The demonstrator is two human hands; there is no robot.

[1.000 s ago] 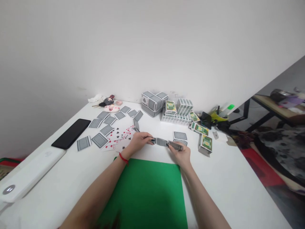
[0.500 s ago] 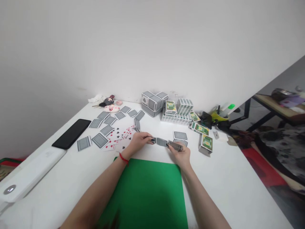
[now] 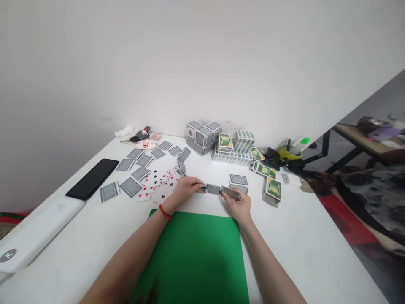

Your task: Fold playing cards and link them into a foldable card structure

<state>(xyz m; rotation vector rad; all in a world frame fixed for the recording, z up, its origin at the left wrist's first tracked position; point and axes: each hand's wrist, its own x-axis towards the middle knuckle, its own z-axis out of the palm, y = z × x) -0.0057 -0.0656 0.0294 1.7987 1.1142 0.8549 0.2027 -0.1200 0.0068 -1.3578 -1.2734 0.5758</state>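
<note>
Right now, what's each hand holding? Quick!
Left hand: fingers shut on a grey-backed card.
Right hand: fingers shut on the card deck.

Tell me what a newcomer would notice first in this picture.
The bright green mat fills the near middle of the white table. Just beyond it, the left hand and right hand hold grey-backed cards between them. Loose cards lie scattered to the far left beside a black phone, with stacked card boxes against the wall.

Grey-backed card (image 3: pixel 212 189) and thin tilted packet of cards (image 3: pixel 231 193), above the table's far side
</note>
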